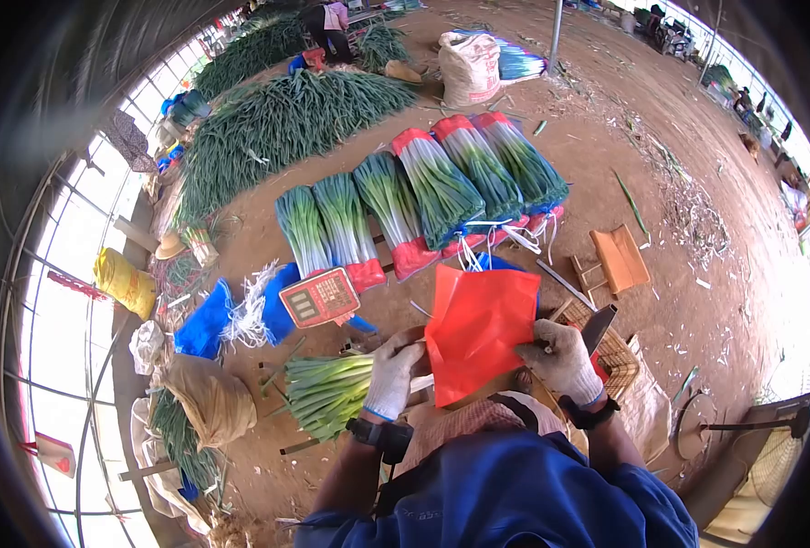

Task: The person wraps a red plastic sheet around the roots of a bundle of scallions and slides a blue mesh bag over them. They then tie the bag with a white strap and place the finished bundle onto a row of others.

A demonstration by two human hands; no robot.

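A red plastic bag (478,329) is stretched between my two gloved hands in front of my body. My left hand (394,373) pinches its left edge, and my right hand (558,354) grips the right edge. Just left of my left wrist lies a loose bunch of green onions (325,395), leaves pointing left. Beyond the bag, packed bundles of green onions (437,190) lie in a row, with red plastic at their ends and white ties on several. A red scale display (320,297) stands left of the bag.
A small wooden stool (620,259) and a wicker basket (626,367) are on my right. Blue bags with white ties (206,320) lie left. A large green onion heap (277,128) and a white sack (470,69) are farther off, with another person (328,27) behind the heap.
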